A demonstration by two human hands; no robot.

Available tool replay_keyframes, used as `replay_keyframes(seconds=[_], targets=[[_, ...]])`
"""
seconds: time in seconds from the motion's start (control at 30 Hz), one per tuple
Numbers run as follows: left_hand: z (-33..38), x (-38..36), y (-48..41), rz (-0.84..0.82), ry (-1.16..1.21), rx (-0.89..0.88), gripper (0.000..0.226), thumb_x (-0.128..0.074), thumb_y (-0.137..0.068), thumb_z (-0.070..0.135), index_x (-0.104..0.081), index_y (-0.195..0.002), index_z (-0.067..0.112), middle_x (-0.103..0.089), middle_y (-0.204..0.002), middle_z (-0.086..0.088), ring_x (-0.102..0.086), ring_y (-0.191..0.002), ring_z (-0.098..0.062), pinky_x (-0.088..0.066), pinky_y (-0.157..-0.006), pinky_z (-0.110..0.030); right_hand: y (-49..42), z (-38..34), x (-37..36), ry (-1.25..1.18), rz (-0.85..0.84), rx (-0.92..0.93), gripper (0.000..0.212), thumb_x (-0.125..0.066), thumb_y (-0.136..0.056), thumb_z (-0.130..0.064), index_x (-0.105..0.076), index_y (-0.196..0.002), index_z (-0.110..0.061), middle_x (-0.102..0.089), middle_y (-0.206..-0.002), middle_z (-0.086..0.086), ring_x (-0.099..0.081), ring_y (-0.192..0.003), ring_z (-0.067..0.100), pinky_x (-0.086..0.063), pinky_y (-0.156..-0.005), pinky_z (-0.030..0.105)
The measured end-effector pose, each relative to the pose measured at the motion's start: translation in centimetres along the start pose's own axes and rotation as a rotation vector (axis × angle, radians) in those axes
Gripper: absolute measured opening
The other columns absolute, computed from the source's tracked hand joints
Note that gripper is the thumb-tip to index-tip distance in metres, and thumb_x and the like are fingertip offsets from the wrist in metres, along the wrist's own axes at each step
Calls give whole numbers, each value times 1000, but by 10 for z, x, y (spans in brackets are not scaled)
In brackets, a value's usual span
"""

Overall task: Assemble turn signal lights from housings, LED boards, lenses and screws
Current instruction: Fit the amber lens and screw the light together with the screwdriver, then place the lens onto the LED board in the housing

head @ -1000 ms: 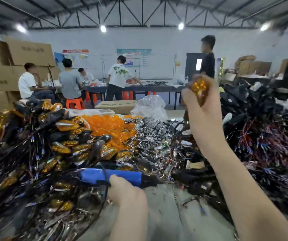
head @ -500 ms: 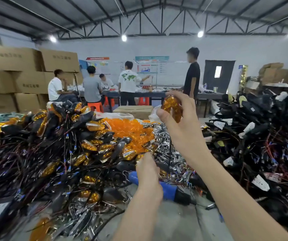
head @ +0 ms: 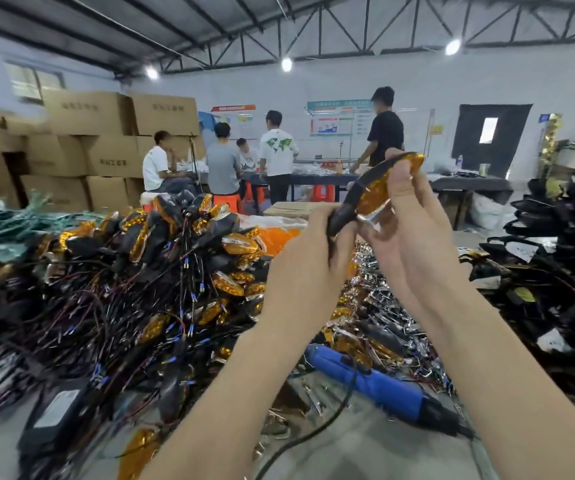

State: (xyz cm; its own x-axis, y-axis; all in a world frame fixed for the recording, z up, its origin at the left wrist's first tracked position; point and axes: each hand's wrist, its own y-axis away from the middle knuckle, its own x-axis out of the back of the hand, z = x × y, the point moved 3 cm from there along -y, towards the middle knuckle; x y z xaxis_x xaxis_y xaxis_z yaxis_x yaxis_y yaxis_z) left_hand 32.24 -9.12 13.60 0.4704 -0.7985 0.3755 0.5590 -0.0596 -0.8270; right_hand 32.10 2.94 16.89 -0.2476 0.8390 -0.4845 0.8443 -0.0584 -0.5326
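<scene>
Left heap: I see a sprawling heap of black-bodied, amber-lensed turn signals (head: 133, 278) with tangled black wires, covering the left of the bench.
Right heap: a dark pile of bare black plastic housings (head: 556, 244) rises along the right edge.
Background: stacked brown cardboard boxes (head: 106, 147) stand at the left wall. Several people (head: 275, 157) are at a long dark table (head: 469, 183) far behind.
Middle heap: shiny silver reflector parts (head: 386, 317) lie between the two heaps. From here I can't make out whether LED boards sit among them.
Lenses: a mound of loose clear-orange plastic lenses (head: 279, 237) sits just beside the wired heap, behind the raised hands.
Tool: a blue-handled electric screwdriver (head: 372, 386) lies on the grey bench top (head: 365, 452) between the forearms, its black tip pointing right.
Left hand: the left hand (head: 307, 268) is raised, its fingers curled round the black stem of the work piece.
Right hand: the right hand (head: 414, 237) pinches the amber end between fingers and thumb.
Work piece: one curved black turn signal light with an amber lens (head: 372, 192) is held in the air by both hands above the silver parts. It is tilted, lens end up and to the right.
</scene>
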Motion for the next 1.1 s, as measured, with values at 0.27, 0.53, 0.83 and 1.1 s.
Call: replay_keyframes(seconds=[0.27,0.53,0.83,1.1], targets=[[-104,40,-61,7,-476,154,37,-38,-104,47,-51,-120,18,-61,-79,-2,-59,-68,-28,-43,-55,-35,-19,75,14,173,54,-214,57,-52,-96,-55,-47,-145,-28,-59,-138,-2,-68,-115,17,-60,-94,41],[-238,72,-121,-207,-669,645,45,-44,-104,26,-39,-144,4,-46,-141,-26,-44,-128,-44,-41,-103,-50,-41,103,57,177,176,-258,20,-50,-106,-44,-56,-123,-36,-65,-128,1,-75,-101,18,-63,-76,32],[-179,-14,-77,52,-328,509,40,-48,-100,15,-45,-140,14,-38,-141,-11,-42,-123,-21,-38,-102,-31,-32,118,88,246,254,-299,14,-51,-106,-43,-61,-115,-39,-67,-123,-1,-76,-94,18,-62,-68,28],[-43,-142,65,-92,108,337,29,-40,-97,26,-50,-124,28,-42,-124,12,-44,-114,-6,-42,-101,-30,10,123,142,497,311,-240,18,-49,-107,-20,-63,-118,-26,-69,-109,-3,-67,-76,-8,-49,-63,10]])
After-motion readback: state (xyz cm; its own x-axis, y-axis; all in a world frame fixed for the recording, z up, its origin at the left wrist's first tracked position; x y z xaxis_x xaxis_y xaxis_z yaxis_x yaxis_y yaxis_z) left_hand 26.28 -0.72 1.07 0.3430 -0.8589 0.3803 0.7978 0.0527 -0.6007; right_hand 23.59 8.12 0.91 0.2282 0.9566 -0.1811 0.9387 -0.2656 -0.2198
